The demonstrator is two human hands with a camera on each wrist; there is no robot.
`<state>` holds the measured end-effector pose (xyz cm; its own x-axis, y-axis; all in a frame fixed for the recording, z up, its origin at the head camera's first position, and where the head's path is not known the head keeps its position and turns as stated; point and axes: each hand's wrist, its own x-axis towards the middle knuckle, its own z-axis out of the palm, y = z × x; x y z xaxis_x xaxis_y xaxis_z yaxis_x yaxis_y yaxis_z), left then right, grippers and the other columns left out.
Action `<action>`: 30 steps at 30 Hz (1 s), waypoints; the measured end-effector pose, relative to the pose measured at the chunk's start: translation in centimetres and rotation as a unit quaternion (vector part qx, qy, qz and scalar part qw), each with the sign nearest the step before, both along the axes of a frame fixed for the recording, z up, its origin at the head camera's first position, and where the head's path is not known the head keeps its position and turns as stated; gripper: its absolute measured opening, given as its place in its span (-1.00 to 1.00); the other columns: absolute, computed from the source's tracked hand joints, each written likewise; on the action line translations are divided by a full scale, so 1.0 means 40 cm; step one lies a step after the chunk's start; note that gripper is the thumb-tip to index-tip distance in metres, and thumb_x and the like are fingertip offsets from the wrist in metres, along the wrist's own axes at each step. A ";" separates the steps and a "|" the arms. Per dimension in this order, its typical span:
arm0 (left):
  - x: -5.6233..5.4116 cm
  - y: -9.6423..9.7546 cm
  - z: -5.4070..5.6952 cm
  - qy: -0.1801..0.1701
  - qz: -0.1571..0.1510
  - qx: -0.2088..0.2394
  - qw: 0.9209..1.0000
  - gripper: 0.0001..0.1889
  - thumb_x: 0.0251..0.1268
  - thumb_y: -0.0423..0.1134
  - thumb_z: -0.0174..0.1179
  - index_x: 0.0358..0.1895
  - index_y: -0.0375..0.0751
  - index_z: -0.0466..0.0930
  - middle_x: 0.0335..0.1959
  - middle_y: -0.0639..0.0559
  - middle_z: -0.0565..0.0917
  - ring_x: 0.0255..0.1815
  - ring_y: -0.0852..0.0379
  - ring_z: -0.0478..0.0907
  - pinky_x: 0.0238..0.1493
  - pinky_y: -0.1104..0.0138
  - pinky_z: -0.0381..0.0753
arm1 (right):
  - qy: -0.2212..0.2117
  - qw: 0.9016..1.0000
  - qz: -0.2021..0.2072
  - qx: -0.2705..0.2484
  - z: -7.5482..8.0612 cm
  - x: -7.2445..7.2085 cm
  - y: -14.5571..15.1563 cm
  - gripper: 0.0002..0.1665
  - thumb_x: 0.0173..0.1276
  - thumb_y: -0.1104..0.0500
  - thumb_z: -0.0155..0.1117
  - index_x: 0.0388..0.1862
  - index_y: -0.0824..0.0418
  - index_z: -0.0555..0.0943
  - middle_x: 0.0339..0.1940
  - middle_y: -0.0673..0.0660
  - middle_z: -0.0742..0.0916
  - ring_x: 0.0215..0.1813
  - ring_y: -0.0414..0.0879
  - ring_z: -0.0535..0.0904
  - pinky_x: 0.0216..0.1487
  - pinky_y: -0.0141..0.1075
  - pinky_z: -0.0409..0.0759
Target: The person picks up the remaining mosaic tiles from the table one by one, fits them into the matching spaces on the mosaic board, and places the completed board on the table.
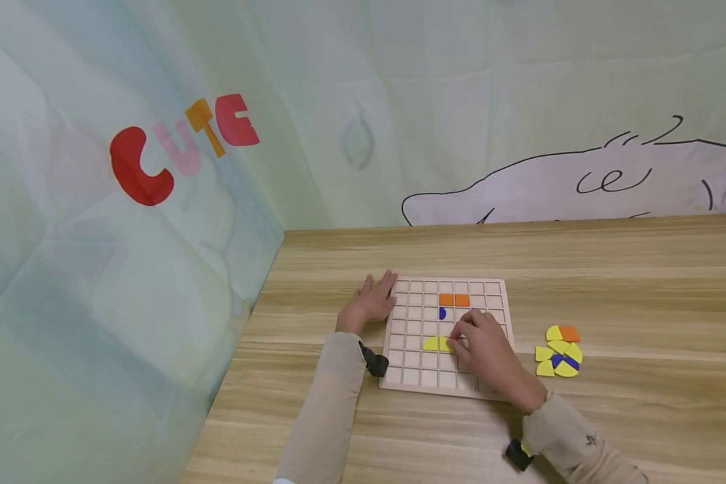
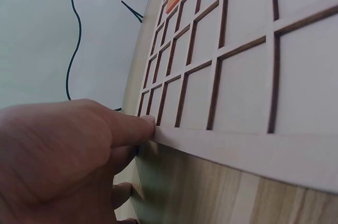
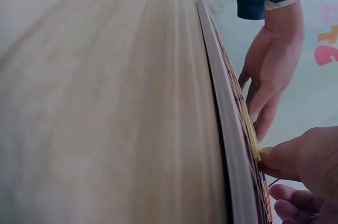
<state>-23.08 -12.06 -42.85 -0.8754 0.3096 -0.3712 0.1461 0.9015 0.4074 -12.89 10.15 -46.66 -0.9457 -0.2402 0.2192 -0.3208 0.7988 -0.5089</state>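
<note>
A pale wooden grid board [image 1: 413, 378] with square cells lies on the table. My left hand [image 1: 372, 301] rests at its upper left corner, the thumb touching the rim and the other fingers extended beside it. Over the middle of the board, my right hand [image 1: 487, 349] pinches a yellow quarter-circle piece [image 1: 444, 344] at its cell, thumb and index fingertips close together. A matching yellow piece [image 1: 430, 344] sits in the cell to its left. Higher up are two orange squares [image 1: 446, 300] and a blue half-round piece [image 1: 442, 313]. The right hand hides several cells.
To the right of the board lies a loose cluster of yellow pieces [image 1: 544, 353], with an orange piece [image 1: 570, 333] and blue pieces [image 1: 571, 364] among them. A printed cloth [image 1: 363, 81] hangs behind and to the left of the wooden table [image 1: 659, 302].
</note>
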 end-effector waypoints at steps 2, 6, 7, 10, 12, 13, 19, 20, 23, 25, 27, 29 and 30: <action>0.001 0.001 0.001 -0.002 0.001 0.001 1.000 -0.42 0.56 -0.14 -0.24 0.56 0.02 -0.14 0.59 0.10 -0.20 0.58 -0.15 -0.38 0.53 -0.10 -0.27 | 0.011 1.000 0.002 0.004 0.000 0.001 0.000 -0.89 0.20 0.15 0.40 -0.47 0.10 0.64 -0.20 0.08 0.58 -0.15 -0.02 0.42 -0.10 -0.17 0.41; 0.002 0.002 0.001 -0.005 0.006 0.004 1.000 -0.42 0.56 -0.14 -0.23 0.56 0.03 -0.13 0.59 0.11 -0.20 0.58 -0.14 -0.39 0.53 -0.09 -0.28 | 0.025 1.000 0.005 0.011 0.000 0.002 -0.001 -0.88 0.18 0.17 0.41 -0.48 0.11 0.62 -0.20 0.08 0.58 -0.15 -0.02 0.43 -0.09 -0.16 0.42; 0.002 0.002 0.001 -0.006 0.006 0.004 1.000 -0.42 0.56 -0.14 -0.23 0.56 0.04 -0.14 0.59 0.11 -0.21 0.58 -0.14 -0.39 0.53 -0.09 -0.28 | 0.025 1.000 0.005 0.012 0.000 0.002 -0.002 -0.88 0.18 0.17 0.41 -0.48 0.10 0.62 -0.20 0.08 0.58 -0.15 -0.02 0.43 -0.09 -0.15 0.42; 0.002 0.002 0.002 -0.006 0.007 0.005 1.000 -0.42 0.56 -0.14 -0.24 0.56 0.03 -0.14 0.59 0.11 -0.21 0.58 -0.14 -0.40 0.53 -0.09 -0.29 | 0.024 1.000 0.005 0.015 0.002 0.003 -0.003 -0.86 0.17 0.16 0.42 -0.50 0.09 0.61 -0.19 0.08 0.58 -0.13 -0.01 0.42 -0.07 -0.14 0.42; 0.002 0.001 0.002 -0.005 0.005 0.005 1.000 -0.42 0.56 -0.14 -0.24 0.56 0.03 -0.14 0.59 0.10 -0.21 0.58 -0.14 -0.39 0.53 -0.09 -0.29 | 0.020 1.000 0.003 0.017 0.004 0.004 -0.005 -0.86 0.17 0.16 0.42 -0.49 0.09 0.61 -0.18 0.07 0.58 -0.13 -0.01 0.41 -0.08 -0.14 0.42; 0.002 0.001 0.003 -0.004 0.005 0.006 1.000 -0.42 0.56 -0.14 -0.24 0.56 0.02 -0.14 0.59 0.10 -0.20 0.58 -0.14 -0.39 0.53 -0.09 -0.28 | 0.018 1.000 0.002 0.018 0.005 0.005 -0.006 -0.86 0.17 0.16 0.42 -0.49 0.09 0.61 -0.18 0.07 0.58 -0.13 -0.01 0.41 -0.08 -0.14 0.42; 0.003 0.001 0.003 -0.005 0.004 0.007 1.000 -0.42 0.57 -0.14 -0.25 0.56 0.02 -0.15 0.59 0.09 -0.21 0.58 -0.14 -0.40 0.53 -0.09 -0.30 | 0.017 1.000 -0.002 0.025 0.009 0.008 -0.008 -0.88 0.17 0.16 0.42 -0.48 0.09 0.62 -0.19 0.07 0.59 -0.13 -0.01 0.41 -0.08 -0.14 0.42; 0.003 0.001 0.003 -0.005 0.004 0.009 1.000 -0.42 0.57 -0.14 -0.25 0.56 0.02 -0.15 0.59 0.10 -0.22 0.58 -0.14 -0.40 0.53 -0.09 -0.30 | 0.019 0.999 -0.002 0.027 0.009 0.008 -0.008 -0.88 0.17 0.16 0.41 -0.48 0.09 0.62 -0.19 0.08 0.59 -0.13 -0.01 0.41 -0.08 -0.14 0.42; 0.003 0.001 0.002 -0.006 0.006 0.011 1.000 -0.42 0.57 -0.14 -0.25 0.56 0.02 -0.14 0.59 0.10 -0.21 0.58 -0.14 -0.40 0.53 -0.09 -0.30 | 0.023 0.999 -0.001 0.030 0.009 0.009 -0.007 -0.88 0.17 0.17 0.41 -0.48 0.09 0.62 -0.20 0.08 0.59 -0.14 -0.01 0.42 -0.09 -0.13 0.42; 0.002 0.001 0.001 -0.007 0.006 0.010 1.000 -0.42 0.57 -0.14 -0.26 0.56 0.02 -0.15 0.59 0.10 -0.21 0.58 -0.13 -0.40 0.53 -0.08 -0.30 | 0.023 0.999 0.001 0.031 0.010 0.009 -0.005 -0.89 0.17 0.16 0.41 -0.47 0.09 0.62 -0.20 0.08 0.60 -0.13 -0.01 0.42 -0.08 -0.13 0.42; 0.002 0.001 0.000 -0.007 0.005 0.007 1.000 -0.42 0.57 -0.13 -0.26 0.56 0.03 -0.16 0.59 0.11 -0.22 0.57 -0.13 -0.41 0.53 -0.08 -0.30 | 0.018 0.999 0.003 0.030 0.011 0.009 -0.003 -0.90 0.18 0.15 0.40 -0.46 0.09 0.63 -0.20 0.08 0.60 -0.12 0.00 0.43 -0.06 -0.12 0.43; 0.001 0.001 -0.001 -0.008 0.004 0.006 1.000 -0.42 0.57 -0.13 -0.26 0.56 0.04 -0.16 0.59 0.11 -0.23 0.57 -0.13 -0.42 0.53 -0.08 -0.31 | 0.009 1.000 0.001 0.026 0.015 0.009 0.000 -0.91 0.18 0.13 0.40 -0.44 0.09 0.65 -0.19 0.07 0.61 -0.10 0.00 0.43 -0.03 -0.12 0.44; 0.001 0.001 -0.001 -0.008 0.003 0.006 1.000 -0.42 0.57 -0.13 -0.26 0.56 0.04 -0.17 0.59 0.11 -0.23 0.57 -0.13 -0.42 0.53 -0.08 -0.31 | 0.002 1.000 0.000 0.022 0.018 0.009 0.002 -0.91 0.19 0.12 0.40 -0.43 0.09 0.66 -0.18 0.07 0.61 -0.09 0.00 0.43 -0.01 -0.12 0.44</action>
